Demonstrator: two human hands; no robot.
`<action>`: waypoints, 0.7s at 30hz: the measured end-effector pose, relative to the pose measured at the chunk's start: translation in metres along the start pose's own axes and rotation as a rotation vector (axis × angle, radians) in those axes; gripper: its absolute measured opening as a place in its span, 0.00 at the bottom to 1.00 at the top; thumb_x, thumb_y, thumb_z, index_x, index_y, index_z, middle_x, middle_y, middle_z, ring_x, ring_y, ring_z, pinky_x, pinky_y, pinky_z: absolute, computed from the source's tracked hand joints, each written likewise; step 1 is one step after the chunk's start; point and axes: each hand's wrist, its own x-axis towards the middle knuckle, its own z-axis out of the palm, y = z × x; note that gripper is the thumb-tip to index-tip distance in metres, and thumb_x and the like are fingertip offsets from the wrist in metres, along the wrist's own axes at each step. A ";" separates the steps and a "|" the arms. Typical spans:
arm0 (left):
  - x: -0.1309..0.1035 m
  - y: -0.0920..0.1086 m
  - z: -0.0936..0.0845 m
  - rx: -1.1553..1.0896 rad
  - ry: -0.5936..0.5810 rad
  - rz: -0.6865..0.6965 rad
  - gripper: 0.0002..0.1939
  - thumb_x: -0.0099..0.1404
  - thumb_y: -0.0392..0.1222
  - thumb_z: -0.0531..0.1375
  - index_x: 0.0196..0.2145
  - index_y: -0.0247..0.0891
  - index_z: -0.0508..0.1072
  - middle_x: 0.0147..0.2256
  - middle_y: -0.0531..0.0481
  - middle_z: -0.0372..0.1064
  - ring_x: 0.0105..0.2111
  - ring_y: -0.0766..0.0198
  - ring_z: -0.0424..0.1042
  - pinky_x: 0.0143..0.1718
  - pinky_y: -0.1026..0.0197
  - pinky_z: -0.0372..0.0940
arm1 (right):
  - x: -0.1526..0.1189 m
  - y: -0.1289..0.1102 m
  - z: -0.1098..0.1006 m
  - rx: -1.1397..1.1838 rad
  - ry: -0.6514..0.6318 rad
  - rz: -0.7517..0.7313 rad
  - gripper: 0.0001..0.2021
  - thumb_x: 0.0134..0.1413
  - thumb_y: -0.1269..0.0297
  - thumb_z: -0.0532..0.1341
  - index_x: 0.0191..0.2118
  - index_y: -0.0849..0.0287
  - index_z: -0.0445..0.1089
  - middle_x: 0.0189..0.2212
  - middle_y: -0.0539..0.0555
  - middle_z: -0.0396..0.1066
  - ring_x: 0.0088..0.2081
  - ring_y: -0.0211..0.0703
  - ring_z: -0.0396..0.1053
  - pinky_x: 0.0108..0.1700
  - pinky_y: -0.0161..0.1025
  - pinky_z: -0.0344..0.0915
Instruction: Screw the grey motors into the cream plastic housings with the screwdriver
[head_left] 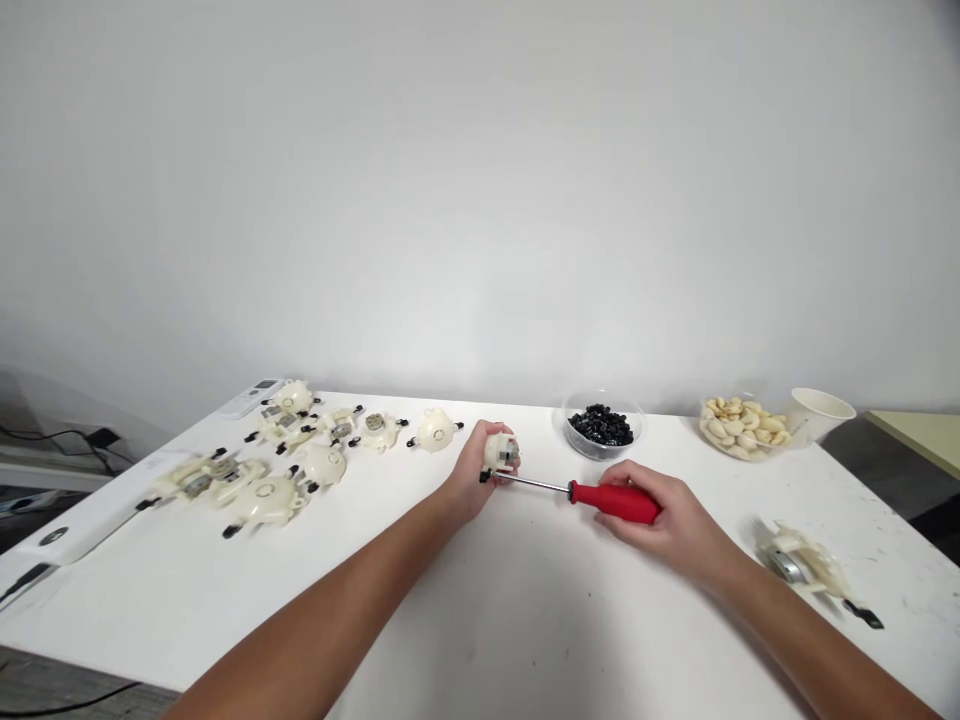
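My left hand (472, 478) is closed around a small cream plastic part with a grey metal insert (501, 453), held up off the table. A black piece (485, 477) sits at the part's lower edge. In my right hand (667, 515) is a screwdriver with a red handle (619, 502), fingers wrapped around the grip. Its metal shaft points left, and the tip meets the part near the black piece; the exact contact is too small to make out.
Several similar cream parts (324, 465) lie at the left, and one more (806, 565) at the right. A clear bowl of small black pieces (602, 425), a clear container of cream pieces (745, 428) and a paper cup (822, 408) stand at the back. A white power strip (82, 525) lies left.
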 end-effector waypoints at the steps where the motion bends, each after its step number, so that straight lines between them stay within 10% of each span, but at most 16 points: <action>1: 0.000 0.001 0.000 0.001 -0.009 -0.009 0.10 0.59 0.48 0.61 0.31 0.38 0.67 0.25 0.55 0.62 0.20 0.68 0.63 0.20 0.64 0.52 | -0.002 0.000 0.001 -0.056 0.024 -0.074 0.11 0.59 0.56 0.67 0.45 0.53 0.73 0.36 0.53 0.76 0.33 0.45 0.70 0.36 0.40 0.66; 6: -0.003 0.001 0.001 0.018 -0.047 -0.006 0.11 0.60 0.48 0.61 0.31 0.38 0.67 0.25 0.55 0.63 0.21 0.67 0.64 0.22 0.64 0.55 | -0.008 0.002 0.005 -0.153 0.097 -0.214 0.11 0.60 0.55 0.67 0.46 0.51 0.76 0.33 0.54 0.77 0.29 0.45 0.71 0.32 0.41 0.66; 12: -0.006 -0.002 0.001 0.054 -0.051 0.038 0.10 0.61 0.47 0.61 0.32 0.38 0.68 0.27 0.54 0.62 0.25 0.66 0.66 0.25 0.64 0.59 | -0.003 -0.001 0.007 0.202 -0.001 0.156 0.14 0.56 0.50 0.69 0.38 0.56 0.76 0.30 0.52 0.76 0.29 0.43 0.69 0.30 0.39 0.62; 21: -0.010 -0.009 0.003 0.140 -0.153 0.101 0.11 0.57 0.46 0.63 0.32 0.39 0.66 0.26 0.55 0.59 0.22 0.69 0.59 0.20 0.67 0.51 | 0.003 -0.001 -0.005 0.736 -0.369 0.579 0.18 0.55 0.50 0.70 0.29 0.58 0.67 0.17 0.43 0.59 0.17 0.28 0.40 0.20 0.36 0.31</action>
